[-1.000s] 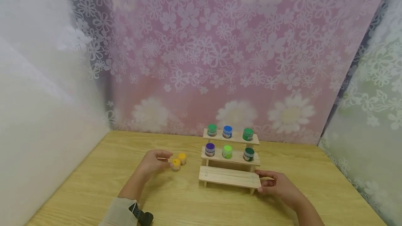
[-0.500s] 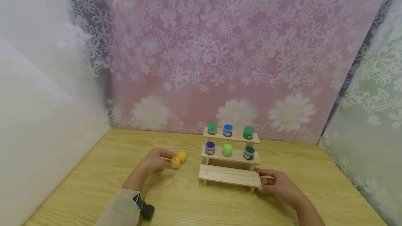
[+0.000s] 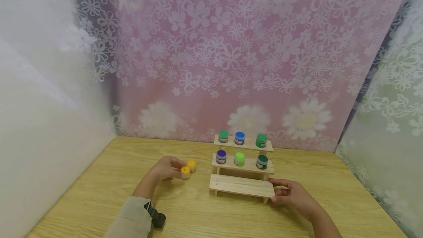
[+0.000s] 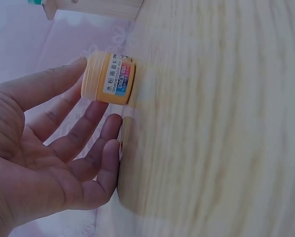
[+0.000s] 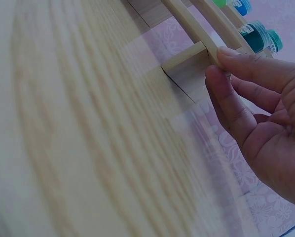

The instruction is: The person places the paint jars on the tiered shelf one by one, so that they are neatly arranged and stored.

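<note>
Two yellow paint jars stand close together on the table, left of a three-tier wooden stand [image 3: 241, 186]. My left hand [image 3: 166, 168] pinches the nearer yellow paint jar [image 3: 185, 172] by its lid, thumb on one side and fingers on the other. The left wrist view shows that labelled paint jar [image 4: 109, 78] with its base at the tabletop. Behind it is the second yellow paint jar [image 3: 191, 165]. At the stand's right end, my right hand [image 3: 290, 195] grips the lowest shelf between thumb and fingers; the right wrist view shows the thumb [image 5: 256, 69] on the shelf edge.
The top shelf carries a green jar [image 3: 223, 136], a blue jar [image 3: 239, 138] and another green jar [image 3: 261, 141]. On the middle shelf are purple [image 3: 221, 157], light green [image 3: 239, 159] and dark green jars [image 3: 262, 162]. A floral curtain [image 3: 231, 65] hangs behind the wooden table [image 3: 185, 216].
My left hand has moved slightly right and closed in on the nearer yellow paint jar. The right hand has kept its grip on the stand, and the jars stay in place.
</note>
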`<action>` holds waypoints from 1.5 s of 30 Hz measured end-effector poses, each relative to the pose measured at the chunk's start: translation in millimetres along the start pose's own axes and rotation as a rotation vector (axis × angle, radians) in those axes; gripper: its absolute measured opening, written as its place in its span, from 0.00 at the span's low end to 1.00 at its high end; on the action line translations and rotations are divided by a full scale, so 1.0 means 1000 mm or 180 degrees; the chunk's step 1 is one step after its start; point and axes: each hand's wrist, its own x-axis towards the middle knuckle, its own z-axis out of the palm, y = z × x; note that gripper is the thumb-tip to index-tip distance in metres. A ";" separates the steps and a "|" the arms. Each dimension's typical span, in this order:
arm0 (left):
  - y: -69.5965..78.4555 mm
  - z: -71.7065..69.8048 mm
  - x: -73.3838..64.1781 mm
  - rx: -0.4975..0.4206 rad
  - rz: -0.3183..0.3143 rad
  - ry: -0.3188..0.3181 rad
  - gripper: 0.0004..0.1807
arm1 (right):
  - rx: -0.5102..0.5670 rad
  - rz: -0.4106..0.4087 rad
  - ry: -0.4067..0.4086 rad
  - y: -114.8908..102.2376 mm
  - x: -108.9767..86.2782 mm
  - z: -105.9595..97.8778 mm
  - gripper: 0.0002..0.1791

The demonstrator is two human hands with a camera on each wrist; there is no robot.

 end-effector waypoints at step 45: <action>0.009 0.011 -0.012 -0.0638 0.0684 -0.0537 0.23 | 0.0035 -0.0046 -0.0046 -0.001 -0.002 -0.001 0.42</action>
